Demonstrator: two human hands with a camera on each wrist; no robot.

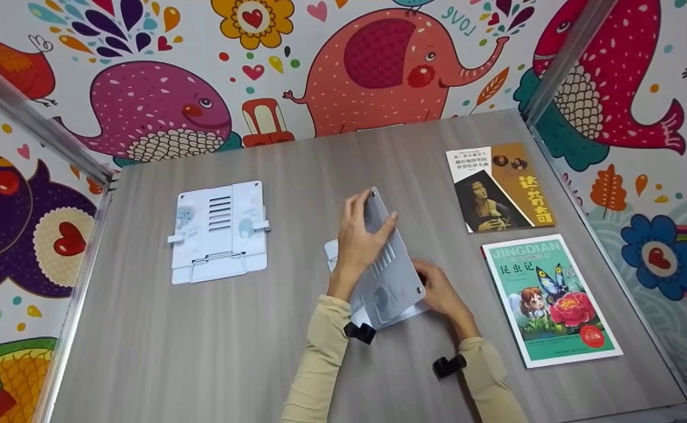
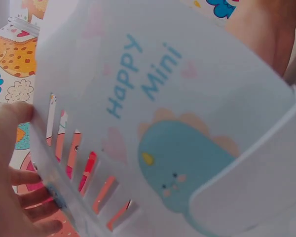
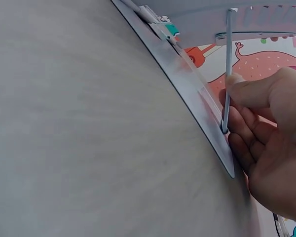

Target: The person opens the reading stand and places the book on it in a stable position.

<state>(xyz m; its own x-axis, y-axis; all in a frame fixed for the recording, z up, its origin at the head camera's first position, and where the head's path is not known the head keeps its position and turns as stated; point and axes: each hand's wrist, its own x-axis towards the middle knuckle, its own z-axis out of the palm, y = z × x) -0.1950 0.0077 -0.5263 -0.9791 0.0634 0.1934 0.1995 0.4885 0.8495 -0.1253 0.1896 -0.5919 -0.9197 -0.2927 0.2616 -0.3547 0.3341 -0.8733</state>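
A white folding book stand (image 1: 399, 264) is half unfolded on the table, its slotted panel tilted up from a flat base. My left hand (image 1: 358, 235) grips the panel across its upper part, with the thumb on one edge and fingers at the other. In the left wrist view, the panel's front (image 2: 153, 74) carries "Happy Mini" and a blue dinosaur. Behind the panel, my right hand (image 1: 440, 288) pinches a thin wire support leg (image 3: 229, 54) between thumb and fingers. The leg runs between the raised panel and the base plate (image 3: 172, 74) in the right wrist view.
A second white book stand (image 1: 196, 235) lies folded flat at the left of the wood-grain table (image 1: 220, 341). On the right lie a brown and white book (image 1: 499, 188) and a green book (image 1: 555, 299). Cartoon-printed walls (image 1: 284, 70) bound the back and sides.
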